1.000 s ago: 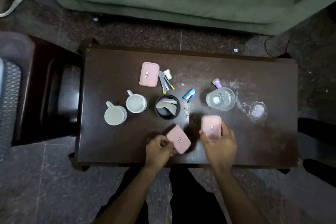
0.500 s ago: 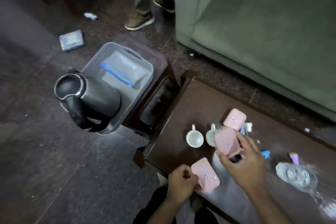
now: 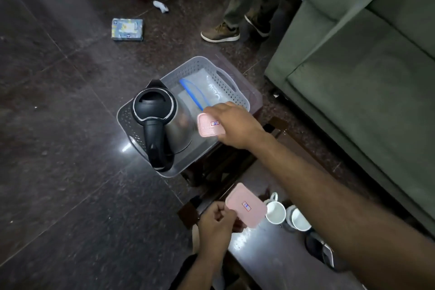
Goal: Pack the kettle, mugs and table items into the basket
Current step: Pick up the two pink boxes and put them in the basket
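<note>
Grey perforated basket (image 3: 231, 90) on a low stool beside the dark table (image 3: 277, 259), holding an upright steel kettle (image 3: 160, 122) with black lid and handle, and a clear zip bag (image 3: 200, 92). Right hand (image 3: 231, 125), arm stretched over the basket, fingers closed on a pink lidded box (image 3: 208, 125) next to the kettle. Left hand (image 3: 215, 226), at the table's near corner, pinches a second pink box (image 3: 246, 205); two white mugs (image 3: 286, 214) stand just beside it on the table.
</note>
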Demonstrator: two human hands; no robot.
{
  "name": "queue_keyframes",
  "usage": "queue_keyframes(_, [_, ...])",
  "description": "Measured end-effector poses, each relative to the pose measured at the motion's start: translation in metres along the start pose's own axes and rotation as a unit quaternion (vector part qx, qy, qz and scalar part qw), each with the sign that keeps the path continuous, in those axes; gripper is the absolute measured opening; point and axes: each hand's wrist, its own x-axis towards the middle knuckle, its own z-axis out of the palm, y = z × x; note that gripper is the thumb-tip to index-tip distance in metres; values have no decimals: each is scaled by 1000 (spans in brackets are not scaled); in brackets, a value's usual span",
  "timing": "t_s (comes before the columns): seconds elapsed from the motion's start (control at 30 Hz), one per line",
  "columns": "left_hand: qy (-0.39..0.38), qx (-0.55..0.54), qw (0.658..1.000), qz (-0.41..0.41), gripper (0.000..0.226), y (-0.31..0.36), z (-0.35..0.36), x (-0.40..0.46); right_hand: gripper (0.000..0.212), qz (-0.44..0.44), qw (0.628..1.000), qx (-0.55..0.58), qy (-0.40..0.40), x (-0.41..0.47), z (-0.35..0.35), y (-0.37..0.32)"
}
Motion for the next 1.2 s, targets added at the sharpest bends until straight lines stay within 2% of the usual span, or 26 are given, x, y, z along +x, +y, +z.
queue_keyframes(0.13, [22,-81,996,14,1,21,-1,10,61,-39,993,-65,-86,40,1,10])
queue_keyframes(0.37, [51,-136,989,35,5,49,-2,29,60,-63,975,-51,-205,67,19,17])
queue_keyframes(0.5, [70,-181,981,31,5,65,2,39,68,-64,976,-19,-206,66,34,21])
queue_keyframes(0.67, [82,-213,973,33,4,86,13,53,58,-47,976,72,-201,63,41,27])
queue_keyframes(0.73, [81,-230,969,32,6,94,18,58,53,-11,975,163,-152,60,38,31])
queue_keyframes(0.8, [81,-241,967,27,8,102,24,64,45,29,963,266,-40,55,32,39])
queue_keyframes(0.9, [92,-232,967,46,9,120,33,76,32,106,897,410,129,42,20,54])
queue_keyframes(0.97, [115,-218,967,62,6,137,41,90,26,159,854,451,206,28,13,65])
queue_keyframes(1.03, [137,-228,962,55,4,154,52,107,22,196,831,463,241,13,15,72])
queue_keyframes(1.2, [122,-324,938,-27,16,184,88,136,20,227,821,473,225,-21,41,78])
